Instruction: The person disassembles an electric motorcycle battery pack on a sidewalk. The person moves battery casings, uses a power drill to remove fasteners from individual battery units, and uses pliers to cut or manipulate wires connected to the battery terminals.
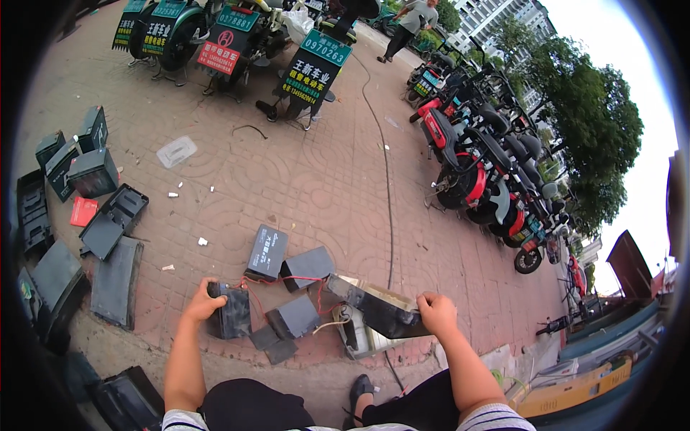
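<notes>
— Holding what on the left?

— Clamping the left grip [203, 303] on a dark battery [233, 316], pressing the thumb against its upper part.

— And handling what on the right?

— Closing the right grip [436, 314] on the end of a black cover [388, 310], holding it aslant above an open pale case [365, 342]. Not managing to tell whether touching the case at the far end.

— Seeing what between the two?

— Finding a grey-black battery [294, 317] with two flat dark pads [280, 351] lying just beside it. Spotting another battery [309, 268] a little farther out, near an upright battery [268, 253] with white printing, and following red wires [316, 278] running among them.

— Resting all this on what?

— Resting it on brick paving [223, 230], just ahead of the knees.

— Noticing more off to the left?

— Making out a cluster of batteries [93, 174], a small red packet [84, 212] and several black casings [115, 221], plus a clear plastic tray [177, 151] lying apart from them.

— Looking farther out?

— Glancing past a long cable [389, 194] toward parked scooters [480, 176] on the right and another person [415, 21] near the upper edge.
</notes>
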